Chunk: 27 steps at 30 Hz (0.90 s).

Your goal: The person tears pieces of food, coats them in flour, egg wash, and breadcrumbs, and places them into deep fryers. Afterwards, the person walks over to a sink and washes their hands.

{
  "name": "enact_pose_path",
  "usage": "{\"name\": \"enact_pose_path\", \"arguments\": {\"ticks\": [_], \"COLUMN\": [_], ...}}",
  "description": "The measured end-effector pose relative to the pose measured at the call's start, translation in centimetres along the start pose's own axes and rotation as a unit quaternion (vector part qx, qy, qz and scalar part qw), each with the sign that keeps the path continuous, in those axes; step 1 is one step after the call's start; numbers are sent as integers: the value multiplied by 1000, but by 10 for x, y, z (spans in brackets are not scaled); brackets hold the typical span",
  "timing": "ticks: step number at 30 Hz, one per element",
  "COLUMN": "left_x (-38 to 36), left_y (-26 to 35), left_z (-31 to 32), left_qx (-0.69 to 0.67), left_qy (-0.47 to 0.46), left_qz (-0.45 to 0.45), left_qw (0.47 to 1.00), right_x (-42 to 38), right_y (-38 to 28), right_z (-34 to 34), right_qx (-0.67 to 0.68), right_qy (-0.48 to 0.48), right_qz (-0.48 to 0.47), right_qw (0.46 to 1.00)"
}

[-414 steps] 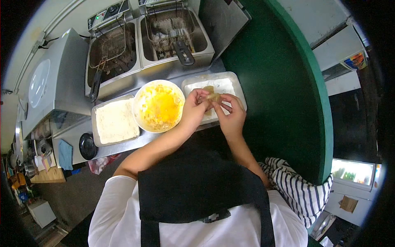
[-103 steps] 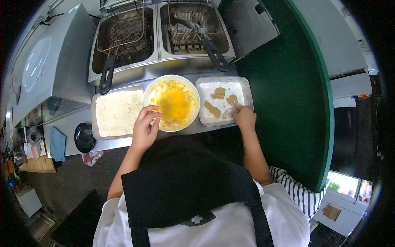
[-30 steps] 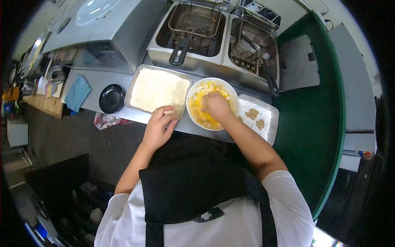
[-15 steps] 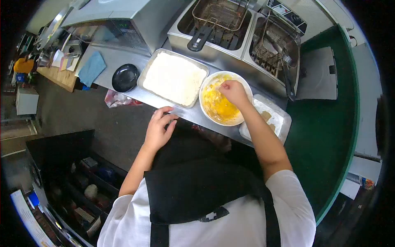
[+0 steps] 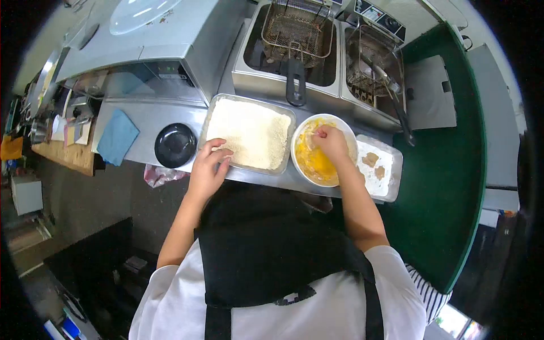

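Note:
My right hand [image 5: 333,143] reaches into a white bowl [image 5: 294,160] of yellow liquid that looks like beaten egg [image 5: 318,162]. Its fingers are pinched together, and whatever lies between them is too small or hidden to make out. With curved, parted fingers, my left hand [image 5: 208,170] is open and empty at the front left corner of a metal tray [image 5: 289,136] full of pale crumbs [image 5: 249,127]. To the right of the bowl, a second metal tray [image 5: 398,173] holds white powder and a few tan pieces [image 5: 370,159].
Behind the trays stands a double fryer [image 5: 317,85] with wire baskets; a black basket handle [image 5: 295,85] juts toward me. On the left are a black bowl [image 5: 174,145], a blue cloth [image 5: 117,136] and a steel-grey appliance [image 5: 198,62]. A green panel [image 5: 439,187] borders the right side.
My left hand has moved from the counter's front edge to the crumb tray's corner. My right hand stays in the bowl, its fingers slightly lower in it. The camera view has shifted.

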State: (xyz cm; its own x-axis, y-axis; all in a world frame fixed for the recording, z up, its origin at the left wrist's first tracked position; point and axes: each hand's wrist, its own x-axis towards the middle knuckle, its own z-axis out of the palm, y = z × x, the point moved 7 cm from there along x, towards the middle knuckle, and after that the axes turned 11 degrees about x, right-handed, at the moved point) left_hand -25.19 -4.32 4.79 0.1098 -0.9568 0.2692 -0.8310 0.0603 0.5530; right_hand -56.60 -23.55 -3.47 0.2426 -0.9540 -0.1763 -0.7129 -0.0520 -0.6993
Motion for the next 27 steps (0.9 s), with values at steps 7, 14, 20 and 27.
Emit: {"name": "enact_pose_path", "arguments": {"ticks": [7, 14, 20, 27], "left_x": [23, 36, 39, 38], "left_y": [-58, -92, -104, -113], "left_z": [-33, -42, -44, -47], "left_qx": [-21, -66, -84, -83], "left_qy": [-4, -30, -52, -64], "left_qz": [23, 46, 62, 85], "left_qw": [1000, 996, 993, 991], "right_x": [-62, -81, -100, -87], "right_y": [-78, -63, -136, -155], "right_z": [-59, -56, -72, -28], "right_qx": [15, 28, 26, 140], "right_qy": [202, 269, 331, 291], "right_qz": [-99, 27, 16, -25], "right_qw": [974, 962, 943, 946]}}
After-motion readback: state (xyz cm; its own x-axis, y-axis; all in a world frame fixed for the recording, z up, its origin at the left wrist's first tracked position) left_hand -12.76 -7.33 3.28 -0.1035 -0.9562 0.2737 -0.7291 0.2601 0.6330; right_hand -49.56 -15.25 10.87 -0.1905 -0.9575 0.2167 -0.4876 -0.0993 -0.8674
